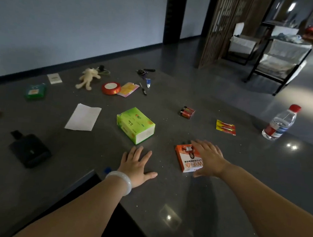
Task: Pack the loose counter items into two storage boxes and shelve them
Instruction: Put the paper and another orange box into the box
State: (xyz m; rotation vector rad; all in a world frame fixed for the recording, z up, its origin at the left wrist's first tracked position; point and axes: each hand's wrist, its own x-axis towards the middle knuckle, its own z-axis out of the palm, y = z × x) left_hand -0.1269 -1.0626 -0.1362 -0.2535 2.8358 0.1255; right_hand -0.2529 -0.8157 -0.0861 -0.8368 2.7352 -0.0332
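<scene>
My left hand (pixel 136 164) lies flat with spread fingers on the dark grey counter (pixel 171 104), just below a green tissue pack (pixel 135 125). My right hand (pixel 208 157) rests with straight fingers on the right side of an orange and white WiFi box (pixel 186 161). Loose items are scattered farther back: batteries (pixel 187 112), a yellow and red packet (pixel 225 127), a white paper sheet (pixel 83 117), a red ribbon roll (pixel 111 87), a plush toy (pixel 88 78), a pen (pixel 143 89) and a small tube (pixel 148 82).
A water bottle (pixel 280 122) stands at the counter's right edge. A black device (pixel 30 150) lies at the left, a green pouch (pixel 35 91) and white card (pixel 54 78) farther back. Black shelf racks with white fabric bins (pixel 282 53) stand across the floor at the upper right.
</scene>
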